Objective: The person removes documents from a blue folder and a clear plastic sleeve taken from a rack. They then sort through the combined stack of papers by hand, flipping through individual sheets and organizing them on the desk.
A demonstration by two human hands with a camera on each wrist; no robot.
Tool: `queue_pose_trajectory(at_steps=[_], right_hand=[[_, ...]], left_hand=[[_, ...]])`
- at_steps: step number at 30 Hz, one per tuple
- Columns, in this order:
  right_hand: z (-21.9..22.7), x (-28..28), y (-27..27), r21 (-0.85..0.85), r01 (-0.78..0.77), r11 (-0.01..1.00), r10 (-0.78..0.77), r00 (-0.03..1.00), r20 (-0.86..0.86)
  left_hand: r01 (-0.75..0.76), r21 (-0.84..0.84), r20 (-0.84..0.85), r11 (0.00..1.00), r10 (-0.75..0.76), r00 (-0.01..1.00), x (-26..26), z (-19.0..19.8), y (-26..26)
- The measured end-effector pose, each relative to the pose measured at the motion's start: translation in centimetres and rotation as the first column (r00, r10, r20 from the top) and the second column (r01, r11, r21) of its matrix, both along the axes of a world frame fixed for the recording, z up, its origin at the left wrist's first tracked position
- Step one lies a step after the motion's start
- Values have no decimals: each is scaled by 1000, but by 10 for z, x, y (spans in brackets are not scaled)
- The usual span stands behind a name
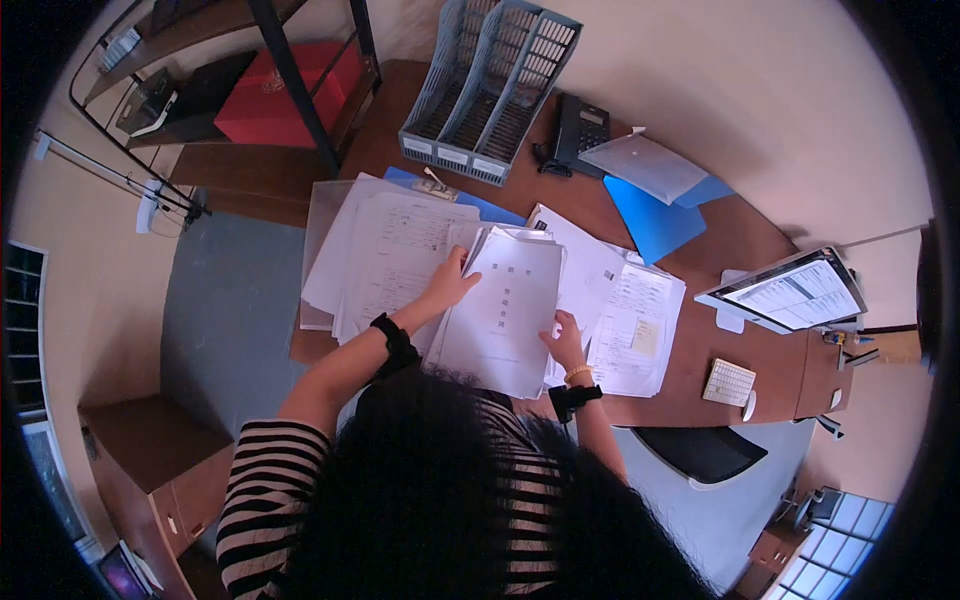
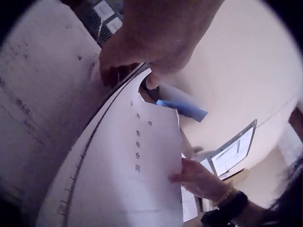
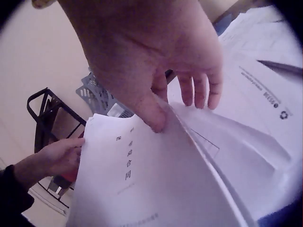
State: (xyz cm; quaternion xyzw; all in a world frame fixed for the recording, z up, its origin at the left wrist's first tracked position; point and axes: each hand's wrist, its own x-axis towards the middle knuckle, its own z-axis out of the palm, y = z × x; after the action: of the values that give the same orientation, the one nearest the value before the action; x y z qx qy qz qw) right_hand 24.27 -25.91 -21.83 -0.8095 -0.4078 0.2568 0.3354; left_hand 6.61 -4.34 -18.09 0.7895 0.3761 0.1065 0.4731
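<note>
A stack of printed papers (image 1: 505, 310) with a column of large characters on its top sheet is held between both hands over the desk. My left hand (image 1: 452, 285) grips its upper left edge, thumb on the top sheet. At the right edge, my right hand (image 1: 565, 342) pinches the stack. In the right wrist view the thumb of the right hand (image 3: 156, 61) lies on the top sheet, and its other fingers reach past the edge. The sheets (image 2: 142, 142) bow in the left wrist view. Loose papers (image 1: 400, 235) lie to the left, and a printed pile (image 1: 650, 320) to the right.
A grey file rack (image 1: 480, 100) and black telephone (image 1: 580, 130) stand at the back. Blue folders (image 1: 655, 220) lie behind the papers. To the right are a monitor (image 1: 790, 292), a keyboard (image 1: 729, 381) and a mouse (image 1: 749, 406). A dark chair (image 1: 700, 452) sits at the desk's front.
</note>
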Motion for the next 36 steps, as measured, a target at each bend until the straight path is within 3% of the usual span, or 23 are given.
queue_pose_trajectory(at_steps=[2,3,4,5,6,7,8,10,13,16,17,20,25,30,36], right_hand=[[2,-1,-3,65,-8,998,6,1000,28],[2,-2,-4,70,-70,995,62,992,107],[2,-2,-6,70,-132,989,117,976,186],[3,-3,-9,73,-130,989,114,975,191],[4,-5,-12,85,-60,995,57,998,38],[5,-8,-15,87,10,996,1,993,-118],[7,-8,-17,91,12,996,-2,993,-115],[16,-8,-19,161,117,980,-27,880,-475],[40,-11,-18,257,188,948,-81,923,-377],[82,-16,-14,275,279,920,-137,887,-441],[93,-21,-12,385,342,857,-135,872,-471],[116,-26,-10,498,370,784,-110,873,-475],[111,-38,-13,577,365,730,-75,883,-463],[104,-44,-21,461,225,859,-60,936,-346],[80,-36,-25,434,162,886,-1,937,-348]], left_hand=[[-168,-73,147,983,178,973,5,-45,-2],[-166,-71,151,984,175,973,5,-46,-2],[-158,-194,151,968,188,970,5,-47,0],[-146,-314,149,938,201,968,5,-48,2],[-142,-311,153,940,198,968,5,-43,1],[-92,-293,224,952,162,961,4,-29,0],[-43,-273,292,961,126,948,2,-16,-2],[29,-336,386,941,109,916,-1,14,-8],[195,-366,522,910,27,853,-9,71,-16],[341,-284,597,896,-112,794,-20,121,-22],[396,-234,628,888,-173,759,-24,131,-24],[398,-121,621,909,-244,745,-34,146,-29],[361,-107,588,926,-234,774,-48,146,-39],[410,-170,537,896,-264,801,-55,132,-45],[411,-162,525,897,-275,805,-53,120,-46]])
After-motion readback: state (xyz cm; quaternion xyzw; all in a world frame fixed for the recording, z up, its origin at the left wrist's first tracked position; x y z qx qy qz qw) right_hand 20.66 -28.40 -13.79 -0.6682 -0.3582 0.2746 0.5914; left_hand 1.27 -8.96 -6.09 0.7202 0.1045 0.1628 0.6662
